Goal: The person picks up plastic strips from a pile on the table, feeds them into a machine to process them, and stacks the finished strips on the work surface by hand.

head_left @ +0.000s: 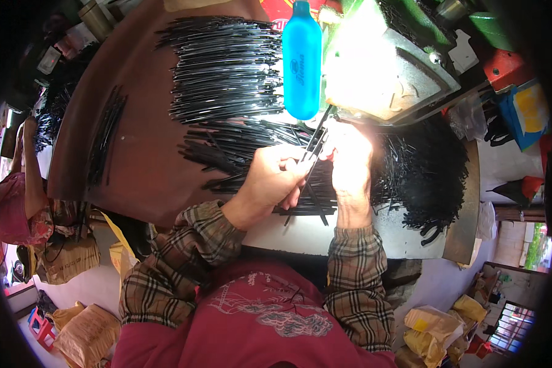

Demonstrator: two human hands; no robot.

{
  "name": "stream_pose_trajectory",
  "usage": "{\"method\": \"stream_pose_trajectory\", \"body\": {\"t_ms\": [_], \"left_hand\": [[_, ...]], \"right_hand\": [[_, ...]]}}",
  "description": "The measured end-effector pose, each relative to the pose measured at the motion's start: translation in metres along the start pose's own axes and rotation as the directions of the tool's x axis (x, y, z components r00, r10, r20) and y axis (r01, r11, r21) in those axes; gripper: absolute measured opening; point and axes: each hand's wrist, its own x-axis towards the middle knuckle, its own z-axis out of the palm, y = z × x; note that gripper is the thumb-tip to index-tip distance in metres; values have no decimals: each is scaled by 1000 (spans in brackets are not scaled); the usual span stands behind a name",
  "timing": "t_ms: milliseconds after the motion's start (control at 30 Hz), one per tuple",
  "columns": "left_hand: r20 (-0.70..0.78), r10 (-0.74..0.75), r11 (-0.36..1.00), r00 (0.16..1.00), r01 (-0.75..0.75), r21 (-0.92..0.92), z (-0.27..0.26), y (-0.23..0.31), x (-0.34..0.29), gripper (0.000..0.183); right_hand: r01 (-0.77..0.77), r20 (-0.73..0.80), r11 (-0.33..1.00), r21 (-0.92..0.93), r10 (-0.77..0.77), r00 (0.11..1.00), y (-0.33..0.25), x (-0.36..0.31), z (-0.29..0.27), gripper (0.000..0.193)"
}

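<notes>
My left hand [268, 179] is closed in a pinch on thin black strips [313, 149], which slant up toward the lit part of a machine [405, 80]. Close by on the right, the fingers of my right hand [352, 153] are pressed together at the upper part of the same strips, partly washed out by glare. Beneath and beyond my hands lies a loose heap of black strips [227, 144]. Farther back is a neat stack of similar strips [224, 67]. A blue bottle-shaped object [302, 61] stands or lies between that stack and the machine.
On the right of the table is a dense pile of black looped strips [426, 178]. A few strips [106, 138] lie at the left on the brown tabletop [144, 159]. Another person's arm [34, 168] shows at far left. Paper sacks [89, 337] and more sacks [435, 331] stand on the floor.
</notes>
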Motion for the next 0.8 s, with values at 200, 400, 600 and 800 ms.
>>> {"method": "stream_pose_trajectory", "body": {"t_ms": [200,400,600,800], "left_hand": [[26,-40,999,999,40,-11,2,8,-4,18],[30,-116,972,993,119,-202,6,15,-8,22],[77,-94,976,993,107,-190,5,18,-9,18],[77,-109,974,991,122,-193,10,20,-11,18]], "right_hand": [[79,97,997,22,-80,992,-2,4,-5,15],[-154,-6,987,45,155,988,-15,-1,5,16],[-116,54,993,29,114,992,-11,-1,2,16],[-30,68,994,103,23,997,-11,-3,1,15]]}}
